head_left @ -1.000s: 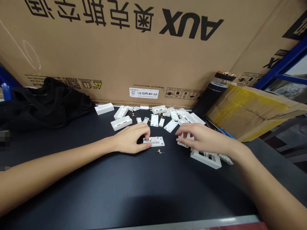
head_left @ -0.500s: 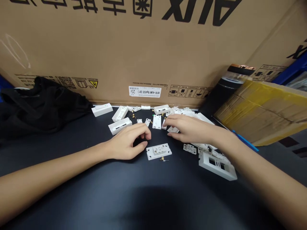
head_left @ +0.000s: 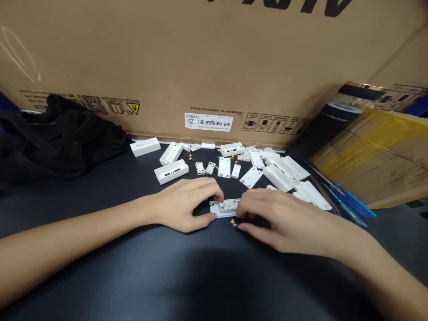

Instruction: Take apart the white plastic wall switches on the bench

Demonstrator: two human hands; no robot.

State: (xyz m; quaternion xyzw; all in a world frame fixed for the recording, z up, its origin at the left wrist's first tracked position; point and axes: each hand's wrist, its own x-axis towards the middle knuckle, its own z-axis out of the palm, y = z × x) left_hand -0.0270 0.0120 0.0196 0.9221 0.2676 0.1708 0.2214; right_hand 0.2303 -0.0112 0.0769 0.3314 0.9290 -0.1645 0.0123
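A white plate (head_left: 216, 208) with a smaller white part (head_left: 229, 204) on it lies flat on the dark table between my hands. My left hand (head_left: 190, 203) is at its left end, thumb and fingers apart around that edge. At the right end is my right hand (head_left: 267, 218), its curled fingers covering part of the plate, the thumb near a small brass piece (head_left: 232, 221) just in front. Whether the right fingers grip anything is hidden.
White housings and plates lie behind, such as an open housing (head_left: 171, 172) and a flat plate (head_left: 251, 177). A large carton (head_left: 160, 67) stands at the back, black cloth (head_left: 60, 138) left, a dark cylinder (head_left: 321, 127) and taped box (head_left: 377, 156) right.
My right hand has come from the parts at the back right down to the plate's right end. My left hand has moved slightly right and now reaches the plate. The view has shifted.
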